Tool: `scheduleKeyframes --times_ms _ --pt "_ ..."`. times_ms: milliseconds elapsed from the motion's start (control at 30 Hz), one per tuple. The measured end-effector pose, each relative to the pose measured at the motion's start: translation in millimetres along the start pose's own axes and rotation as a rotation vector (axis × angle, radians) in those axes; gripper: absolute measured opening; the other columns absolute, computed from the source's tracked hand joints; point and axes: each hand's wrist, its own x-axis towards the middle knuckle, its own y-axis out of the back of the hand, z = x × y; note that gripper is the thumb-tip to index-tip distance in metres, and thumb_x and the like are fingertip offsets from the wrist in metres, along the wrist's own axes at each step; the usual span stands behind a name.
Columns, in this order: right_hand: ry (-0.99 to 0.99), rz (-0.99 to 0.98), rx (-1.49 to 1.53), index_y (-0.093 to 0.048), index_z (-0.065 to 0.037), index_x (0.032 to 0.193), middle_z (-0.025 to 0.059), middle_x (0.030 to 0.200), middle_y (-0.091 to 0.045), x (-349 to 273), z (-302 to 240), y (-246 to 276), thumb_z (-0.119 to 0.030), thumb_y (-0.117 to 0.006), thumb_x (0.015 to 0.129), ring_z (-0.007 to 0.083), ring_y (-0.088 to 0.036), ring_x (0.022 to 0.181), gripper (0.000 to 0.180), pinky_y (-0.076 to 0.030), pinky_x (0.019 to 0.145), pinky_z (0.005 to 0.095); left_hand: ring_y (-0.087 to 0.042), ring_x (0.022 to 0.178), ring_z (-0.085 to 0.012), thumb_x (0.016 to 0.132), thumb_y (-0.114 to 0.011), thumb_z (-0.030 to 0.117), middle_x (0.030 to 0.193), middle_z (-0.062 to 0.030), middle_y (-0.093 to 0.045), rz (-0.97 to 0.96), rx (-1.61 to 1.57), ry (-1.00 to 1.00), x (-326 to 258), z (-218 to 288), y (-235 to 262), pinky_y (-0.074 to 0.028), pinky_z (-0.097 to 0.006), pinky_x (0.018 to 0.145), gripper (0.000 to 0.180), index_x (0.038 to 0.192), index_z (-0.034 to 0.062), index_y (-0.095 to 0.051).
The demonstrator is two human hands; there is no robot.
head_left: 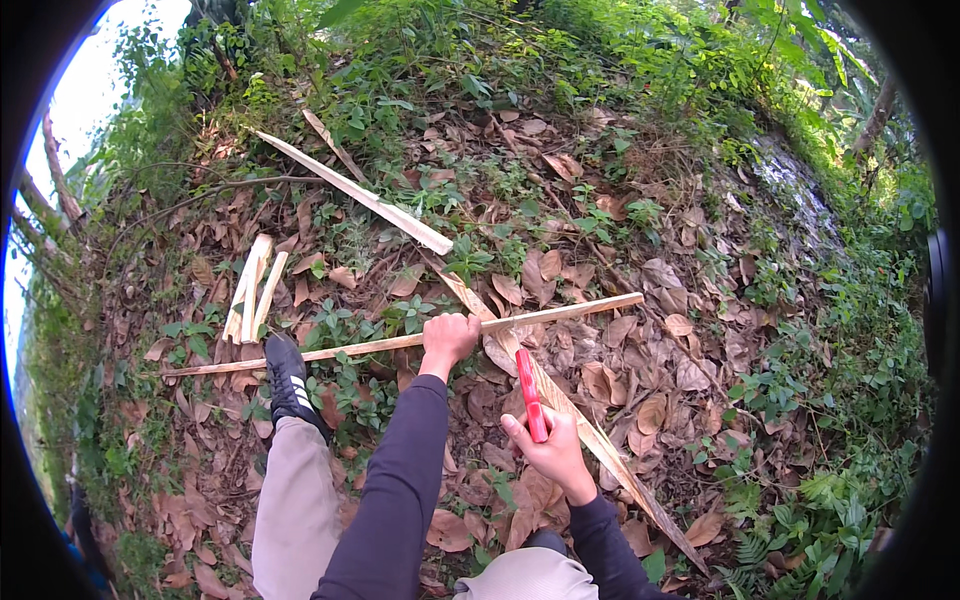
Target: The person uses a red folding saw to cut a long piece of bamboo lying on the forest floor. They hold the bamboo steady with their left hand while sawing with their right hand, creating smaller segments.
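Note:
My left hand [450, 341] is closed around a long, thin strip of pale wood [570, 311], which runs from the left across to the right. Under it, a wider split plank [590, 437] slants from upper left to lower right on the leaf litter, and the two cross just right of that hand. In my right hand [556, 451] is a red-handled tool [530, 390], pointing away from me toward the crossing. Its blade or working end cannot be made out. My left shoe [290, 388], black with white stripes, rests near the strip's left part.
Several short split sticks [258, 290] lie together at the left. A long pale pointed stake [355, 190] lies farther off, beside a thinner piece of wood [334, 145]. Dry brown leaves and low green plants cover the ground. Denser bushes [480, 60] stand at the back.

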Motion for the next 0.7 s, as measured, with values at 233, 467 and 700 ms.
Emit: scheduleKeyframes --times_ms 233,467,700 --pt "0.158 0.112 -0.217 -0.048 -0.005 0.058 0.0061 0.046 -0.04 -4 -3 -21 -0.019 -0.074 0.086 0.0144 -0.04 0.039 0.041 -0.033 0.043 0.0351 -0.069 0.076 -0.0414 0.094 -0.039 0.042 0.078 -0.0241 -0.07 0.056 0.01 -0.015 4 -10 -7 -0.053 -0.052 0.075 0.057 0.074 0.0009 -0.073" --pt "0.179 0.185 -0.19 -0.048 -0.006 0.059 0.0025 0.045 -0.04 -25 7 2 -0.011 -0.071 0.085 0.0098 -0.039 0.038 0.035 -0.03 0.041 0.032 -0.069 0.073 -0.0402 0.093 -0.038 0.04 0.075 -0.0221 -0.069 0.106 0.016 -0.051 12 -4 -11 -0.054 -0.052 0.072 0.056 0.072 0.0017 -0.073" --pt "0.092 0.161 -0.125 -0.049 -0.006 0.06 -0.0044 0.052 -0.046 -31 4 1 -0.008 -0.071 0.083 0.0046 -0.039 0.047 0.032 -0.031 0.045 0.0275 -0.069 0.075 -0.0409 0.091 -0.04 0.041 0.077 -0.0226 -0.07 0.082 0.028 -0.012 8 -8 -8 -0.054 -0.051 0.075 0.055 0.073 0.0023 -0.074"
